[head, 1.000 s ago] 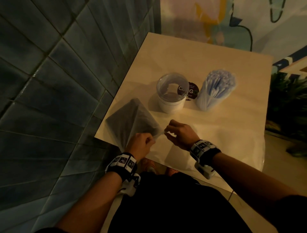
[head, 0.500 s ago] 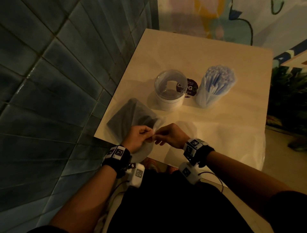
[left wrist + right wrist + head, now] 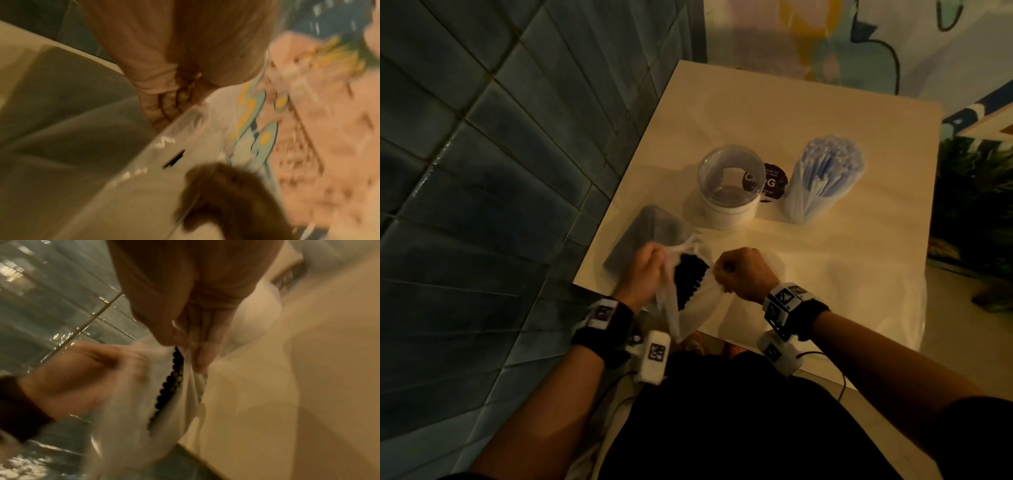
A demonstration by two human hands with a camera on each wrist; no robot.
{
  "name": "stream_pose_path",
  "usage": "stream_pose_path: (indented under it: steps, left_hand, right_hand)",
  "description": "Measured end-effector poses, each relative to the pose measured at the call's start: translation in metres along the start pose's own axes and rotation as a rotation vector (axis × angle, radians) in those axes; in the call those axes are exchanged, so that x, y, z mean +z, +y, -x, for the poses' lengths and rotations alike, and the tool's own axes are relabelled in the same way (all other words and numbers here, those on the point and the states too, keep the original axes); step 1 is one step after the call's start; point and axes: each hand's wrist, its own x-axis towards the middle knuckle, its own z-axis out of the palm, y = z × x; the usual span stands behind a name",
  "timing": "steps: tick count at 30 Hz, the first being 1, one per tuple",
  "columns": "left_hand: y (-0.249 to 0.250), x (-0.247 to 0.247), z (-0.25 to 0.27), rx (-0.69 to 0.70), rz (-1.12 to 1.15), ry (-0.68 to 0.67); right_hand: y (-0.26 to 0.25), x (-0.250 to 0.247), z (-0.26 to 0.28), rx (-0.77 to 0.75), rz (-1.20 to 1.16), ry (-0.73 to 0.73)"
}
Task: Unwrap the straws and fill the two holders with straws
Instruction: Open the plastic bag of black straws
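Note:
A clear plastic pack of black straws (image 3: 643, 236) lies at the table's near left corner, its near end torn wide. Black straw ends (image 3: 690, 284) show in the gap, and again in the right wrist view as black straw ends (image 3: 174, 382). My left hand (image 3: 650, 267) grips the wrapper's left flap (image 3: 667, 308). My right hand (image 3: 736, 274) pinches the right flap (image 3: 193, 373). Behind stand an empty clear holder (image 3: 729, 185) with a white base and a second holder (image 3: 822, 181) full of pale blue and white straws. The left wrist view is blurred, showing my curled fingers (image 3: 164, 104) on the wrapper (image 3: 144, 162).
A round black sticker (image 3: 774, 181) lies between the two holders. The cream table (image 3: 825, 291) meets a grey tiled wall (image 3: 482, 171) on the left. A painted wall stands behind, and plants (image 3: 976, 205) beyond the right edge.
My hands, pinching the wrapper close together a moment ago, have pulled apart. The pack's end is torn wide and the black straw ends are exposed.

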Motion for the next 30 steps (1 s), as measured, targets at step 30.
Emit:
stream_pose_path:
  steps: [30]
  left_hand:
    - [0.033, -0.07, -0.015, 0.412, 0.024, -0.286]
  right_hand:
    - [-0.007, 0.01, -0.022, 0.248, 0.141, 0.116]
